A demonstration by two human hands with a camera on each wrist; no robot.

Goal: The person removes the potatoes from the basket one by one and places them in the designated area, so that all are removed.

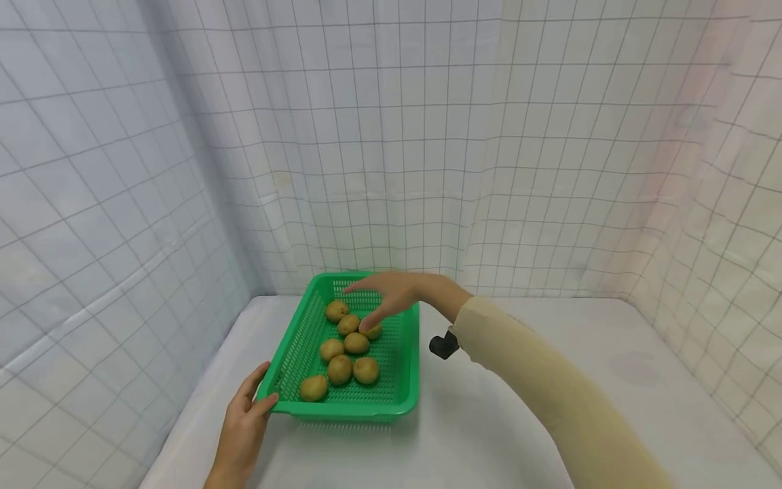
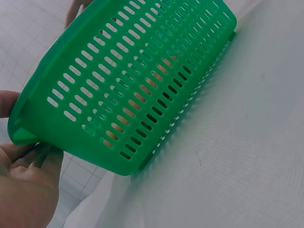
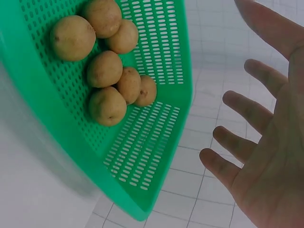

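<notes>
Over the green basket (image 1: 403, 380), right hand (image 1: 391, 293) spread wide above the potatoes (image 1: 356, 343), left hand (image 1: 244, 424) gripping the near corner; likely selecting one, needing a downward closing pinch.

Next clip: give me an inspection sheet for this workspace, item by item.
Surface: white table, bare around the basket.
Job's things: green slotted basket on the table; seven brown potatoes lie loose inside.
Clutter: nothing seen.
Hands: left hand grips the basket's near left corner; right hand hovers over the far potatoes with fingers spread, holding nothing.
Cables: nothing seen; a black wrist device sits under the right forearm.
Surroundings: white grid-patterned sheets enclose the table on three sides.
</notes>
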